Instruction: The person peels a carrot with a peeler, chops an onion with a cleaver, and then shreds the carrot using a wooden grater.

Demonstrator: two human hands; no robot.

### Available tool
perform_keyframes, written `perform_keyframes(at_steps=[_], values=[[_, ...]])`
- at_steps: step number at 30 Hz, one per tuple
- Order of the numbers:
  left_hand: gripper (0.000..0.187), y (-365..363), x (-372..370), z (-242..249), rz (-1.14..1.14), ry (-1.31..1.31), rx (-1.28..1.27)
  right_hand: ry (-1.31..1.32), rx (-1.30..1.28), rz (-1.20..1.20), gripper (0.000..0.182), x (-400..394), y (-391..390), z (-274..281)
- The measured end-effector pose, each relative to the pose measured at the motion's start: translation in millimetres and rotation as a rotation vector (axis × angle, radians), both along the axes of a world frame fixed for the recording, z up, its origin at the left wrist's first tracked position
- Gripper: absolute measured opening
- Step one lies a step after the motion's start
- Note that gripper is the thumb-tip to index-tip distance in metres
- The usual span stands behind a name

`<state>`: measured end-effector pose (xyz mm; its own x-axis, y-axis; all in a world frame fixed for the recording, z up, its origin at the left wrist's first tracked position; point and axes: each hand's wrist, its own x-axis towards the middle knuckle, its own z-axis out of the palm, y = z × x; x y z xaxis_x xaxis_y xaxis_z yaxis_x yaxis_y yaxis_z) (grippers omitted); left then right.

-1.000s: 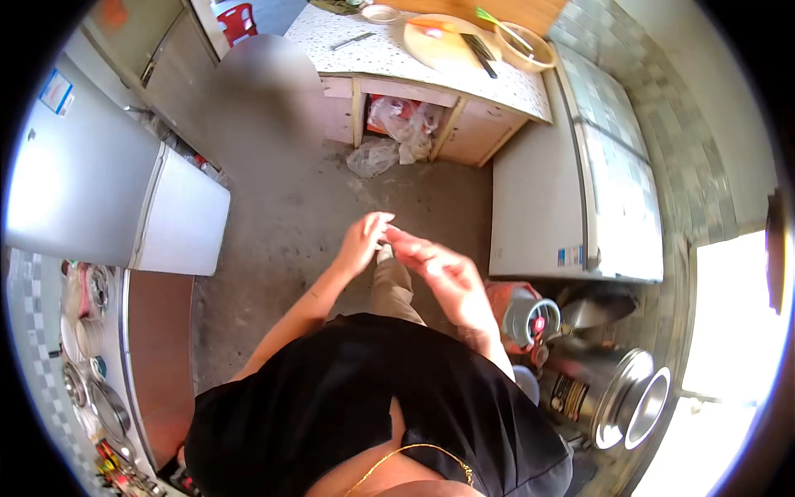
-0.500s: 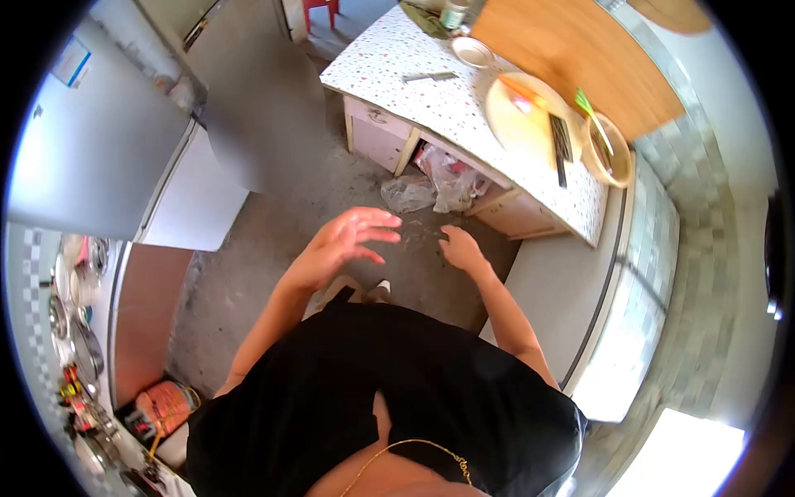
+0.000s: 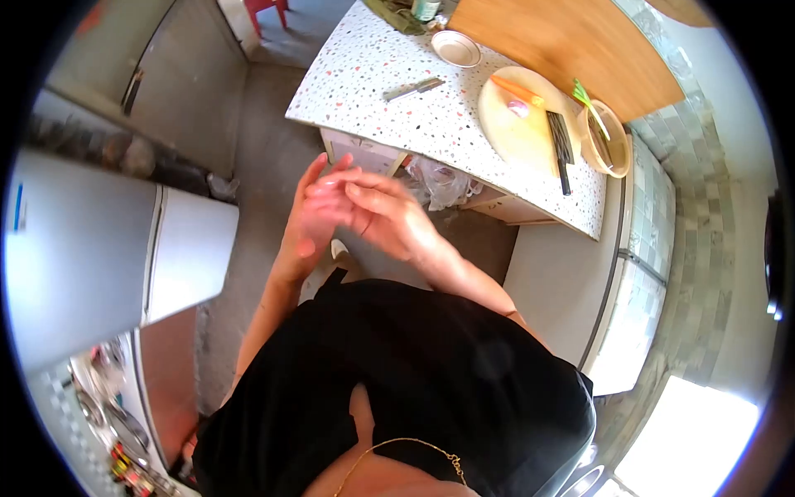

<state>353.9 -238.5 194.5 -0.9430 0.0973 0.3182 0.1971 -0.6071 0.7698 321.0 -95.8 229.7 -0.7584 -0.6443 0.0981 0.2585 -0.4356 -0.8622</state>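
Observation:
My left hand (image 3: 310, 217) is raised in front of my body, its fingers stretched out and nothing in it. Across its fingers comes my right hand (image 3: 396, 217), which overlaps it, also with extended fingers; motion blur hides whether the two touch. Beyond them, on the speckled counter (image 3: 348, 87), a round cutting board (image 3: 513, 137) bears a carrot (image 3: 515, 89), a small purple-and-white piece (image 3: 518, 108) that looks like onion, a small yellow piece (image 3: 538, 101) and a dark-bladed cleaver (image 3: 561, 141). Neither hand reaches these things.
A basket (image 3: 617, 166) with green onion (image 3: 582, 95) stands right of the board. A shallow bowl (image 3: 456, 50) and a slim metal tool (image 3: 414, 89) lie on the counter. Plastic bags (image 3: 443, 184) fill the shelf below. At left stands a fridge (image 3: 190, 248); behind is a red stool (image 3: 267, 12).
My hands have come together from apart, the right one moving left and up over the left one. The view has shifted, and a blurred grey shape near the fridge no longer shows.

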Motion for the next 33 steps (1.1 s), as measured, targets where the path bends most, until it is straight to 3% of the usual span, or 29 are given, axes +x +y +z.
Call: perform_keyframes(at_steps=[1, 2, 3, 4, 6, 7, 9, 10, 12, 16, 19, 20, 23, 24, 25, 26, 28, 30, 32, 33], values=[[0.066, 12, -9, 14, 0.118, -0.227, 0.182, -0.391, -0.333, 0.142, 0.024, -4, -15, -12], [0.066, 6, -25, 12, 0.094, -0.232, 0.179, -0.783, -0.674, 0.288, 0.027, -9, -31, -25], [0.048, 2, -39, 8, 0.115, -0.342, 0.183, -0.552, -0.626, 0.156, 0.024, -12, -49, -36], [0.038, -2, -55, 3, 0.140, -0.450, 0.188, -0.607, -0.513, -0.111, 0.026, -10, -60, -42], [0.043, -12, -71, -6, 0.160, -0.576, 0.188, -0.182, -0.099, -0.312, 0.026, -21, -82, -63], [0.041, -19, -80, -10, 0.104, -0.632, 0.163, -0.184, -0.100, -0.325, 0.026, -26, -84, -67], [0.041, -22, -98, -13, 0.052, -0.716, 0.123, 0.302, 0.247, -0.491, 0.027, -33, -83, -70], [0.041, -21, -105, -14, 0.041, -0.721, 0.125, 0.298, 0.255, -0.499, 0.027, -38, -80, -79], [0.042, -23, -115, -20, 0.036, -0.710, 0.070, 0.554, 0.502, -0.504, 0.031, -50, -78, -102], [0.044, -20, -137, -27, 0.059, -0.761, 0.055, 0.755, 0.410, -0.567, 0.040, -78, -75, -112], [0.044, -18, -153, -44, 0.084, -0.820, 0.045, 0.824, 0.360, -0.507, 0.040, -97, -66, -155], [0.034, -18, -156, -54, 0.118, -0.831, -0.022, 0.820, 0.357, -0.519, 0.040, -107, -61, -171], [0.018, -22, -169, -90, 0.165, -0.798, -0.211, 1.241, 0.599, -0.289, 0.047, -150, -18, -172], [0.018, -22, -174, -96, 0.207, -0.747, -0.333, 1.236, 0.610, -0.299, 0.047, -158, -1, -176], [0.027, -20, -177, -75, 0.204, -0.769, -0.547, 0.962, 0.868, -0.297, 0.042, -165, 12, -184], [0.027, -19, -180, -74, 0.190, -0.766, -0.557, 0.666, 1.099, -0.287, 0.038, -169, 27, -194], [0.023, -24, -187, -77, 0.189, -0.725, -0.582, 0.462, 1.099, -0.650, 0.032, -173, 79, -216], [0.023, -27, -194, -94, 0.158, -0.713, -0.646, 0.618, 1.198, -0.782, 0.031, -182, 144, -212], [0.022, -22, -211, -115, 0.056, -0.744, -0.886, 0.538, 1.316, -1.002, 0.029, -188, 202, -221], [0.022, -18, -215, -129, 0.039, -0.748, -0.891, 0.354, 1.385, -1.049, 0.027, -192, 227, -215]])
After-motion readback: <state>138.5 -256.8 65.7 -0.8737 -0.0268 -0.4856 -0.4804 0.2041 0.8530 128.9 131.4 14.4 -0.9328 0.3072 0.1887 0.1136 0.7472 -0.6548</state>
